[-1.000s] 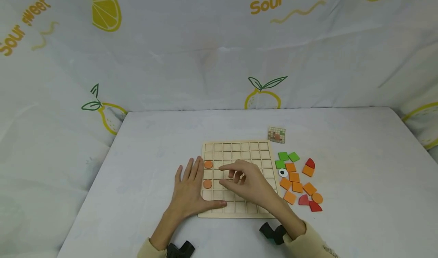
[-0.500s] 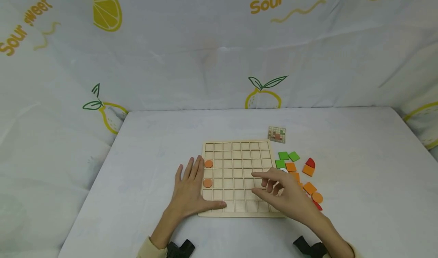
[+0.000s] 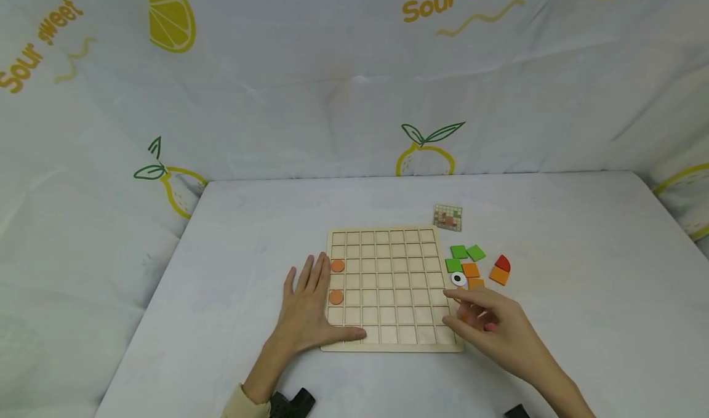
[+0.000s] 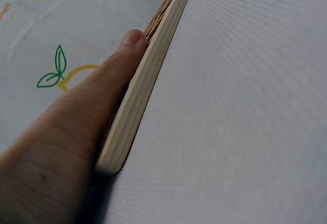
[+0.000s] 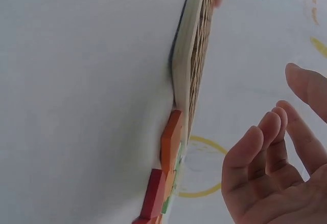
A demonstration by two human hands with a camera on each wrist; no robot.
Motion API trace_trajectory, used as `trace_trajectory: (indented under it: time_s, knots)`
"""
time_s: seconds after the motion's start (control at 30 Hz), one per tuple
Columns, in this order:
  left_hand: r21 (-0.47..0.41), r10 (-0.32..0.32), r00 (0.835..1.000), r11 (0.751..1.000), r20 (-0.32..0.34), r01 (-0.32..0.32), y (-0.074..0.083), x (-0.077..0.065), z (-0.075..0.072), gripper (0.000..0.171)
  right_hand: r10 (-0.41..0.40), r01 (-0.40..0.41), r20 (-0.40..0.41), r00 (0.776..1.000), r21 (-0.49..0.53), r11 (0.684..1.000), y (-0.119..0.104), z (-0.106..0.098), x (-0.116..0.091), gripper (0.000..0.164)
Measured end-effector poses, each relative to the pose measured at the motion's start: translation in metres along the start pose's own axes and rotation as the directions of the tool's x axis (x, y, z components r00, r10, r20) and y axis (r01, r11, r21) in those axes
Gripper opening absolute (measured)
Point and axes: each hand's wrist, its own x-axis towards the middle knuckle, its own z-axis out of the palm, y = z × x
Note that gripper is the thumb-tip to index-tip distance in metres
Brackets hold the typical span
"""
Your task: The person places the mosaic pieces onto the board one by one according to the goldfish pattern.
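Observation:
A wooden grid board (image 3: pixel 393 298) lies on the table, with two orange discs (image 3: pixel 337 265) in its left column. My left hand (image 3: pixel 301 319) is spread along the board's left side, its thumb resting on the near left corner; the left wrist view shows that thumb against the board (image 4: pixel 145 81). Over the board's right edge and the loose tiles hovers my right hand (image 3: pixel 501 329), thumb and forefinger apart, holding nothing. Beneath it in the right wrist view are an orange tile (image 5: pixel 171 137) and a red one (image 5: pixel 154 193). The right hand hides several tiles from the head view.
Right of the board lie green squares (image 3: pixel 458 252), orange squares (image 3: pixel 470 270), a white disc with a black dot (image 3: pixel 458 279) and a red quarter-round tile (image 3: pixel 503 262). A small printed grid card (image 3: pixel 447 217) sits beyond the board's far right corner.
My right hand has moved right and slightly nearer, from above the middle of the board to above the loose tiles. My left hand has stayed in place.

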Motion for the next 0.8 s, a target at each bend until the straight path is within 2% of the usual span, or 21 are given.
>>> trace_trajectory:
  time_s: [0.13, 0.33, 0.57, 0.8]
  knots:
    - [-0.012, 0.003, 1.000, 1.000, -0.001, -0.003, 0.000, 0.000, 0.000, 0.148, 0.012, -0.011, -0.037, 0.999, 0.017, 1.000, 0.012, -0.002, -0.010, 0.037]
    - [-0.005, 0.001, 1.000, 1.000, -0.005, -0.001, -0.001, 0.001, 0.001, 0.148, 0.050, -0.052, -0.075, 0.996, -0.024, 0.998, 0.031, -0.008, -0.019, 0.036]
    - [0.000, -0.003, 1.000, 1.000, -0.006, 0.003, -0.001, 0.000, 0.002, 0.147, 0.011, -0.022, -0.120, 0.993, -0.095, 0.995, 0.045, -0.023, -0.021, 0.037]
    - [0.008, -0.004, 1.000, 1.000, 0.002, 0.004, -0.001, 0.001, 0.002, 0.147, -0.018, -0.004, -0.115, 0.993, -0.188, 0.982, 0.056, -0.037, -0.022, 0.041]
